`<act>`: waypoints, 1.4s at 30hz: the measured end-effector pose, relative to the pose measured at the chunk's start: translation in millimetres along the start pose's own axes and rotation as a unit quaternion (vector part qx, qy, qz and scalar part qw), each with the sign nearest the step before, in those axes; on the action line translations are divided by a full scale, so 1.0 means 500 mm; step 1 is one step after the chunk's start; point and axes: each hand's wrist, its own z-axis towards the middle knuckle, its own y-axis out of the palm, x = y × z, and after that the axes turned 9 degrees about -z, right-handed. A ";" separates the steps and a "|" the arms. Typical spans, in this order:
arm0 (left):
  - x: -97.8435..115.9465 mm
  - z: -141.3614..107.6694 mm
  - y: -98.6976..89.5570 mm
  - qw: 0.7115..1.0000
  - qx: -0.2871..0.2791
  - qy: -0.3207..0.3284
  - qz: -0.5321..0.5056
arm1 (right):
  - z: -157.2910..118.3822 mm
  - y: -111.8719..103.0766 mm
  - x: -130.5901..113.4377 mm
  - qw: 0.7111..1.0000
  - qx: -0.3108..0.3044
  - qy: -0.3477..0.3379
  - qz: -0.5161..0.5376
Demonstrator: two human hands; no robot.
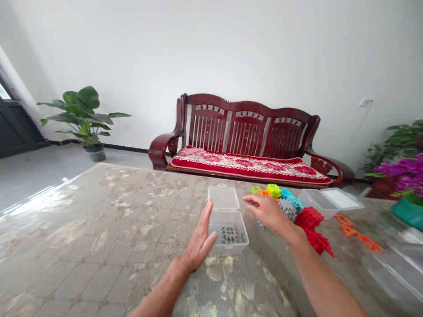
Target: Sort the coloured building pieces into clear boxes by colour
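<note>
An open clear plastic box (228,252) stands in front of me, its hinged lid (223,198) laid back flat. Small grey pieces (229,235) lie in its bottom. My left hand (201,241) is at the box's left side, fingers stretched and thumb apart, holding nothing. To the right of the box, my right hand (269,214) reaches over grey notched plastic pieces (288,208), its fingers stretched out with nothing visible in them. Beside them sit lime-green pieces (273,190), light-blue pieces (292,199) and red pieces (310,224). The right hand hides part of this pile.
A second open clear box (319,203) stands behind the red pieces. Orange pieces (369,242) lie on the patterned tabletop (89,237) at right, near a large clear container (396,273). Purple flowers (405,171) stand at the right edge. Beyond the table is a wooden bench (246,127).
</note>
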 end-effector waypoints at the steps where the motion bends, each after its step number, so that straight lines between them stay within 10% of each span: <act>1: 0.000 0.000 0.000 1.000 0.000 0.000 0.001 | -0.002 -0.005 0.026 0.999 0.008 0.023 -0.023; 7: -0.002 0.000 0.000 1.000 -0.001 -0.004 -0.001 | -0.040 -0.009 0.136 0.982 -0.084 0.054 -0.160; 20: -0.004 0.000 -0.001 1.000 -0.003 0.005 0.009 | -0.053 0.014 0.154 0.969 -0.119 0.070 -0.204; 33: -0.001 -0.001 0.000 1.000 0.000 0.002 -0.006 | -0.021 -0.037 -0.075 0.985 -0.113 -0.131 -0.025; 42: -0.001 0.001 0.001 1.000 0.000 0.009 0.009 | 0.000 0.010 -0.082 0.967 -0.197 -0.159 -0.041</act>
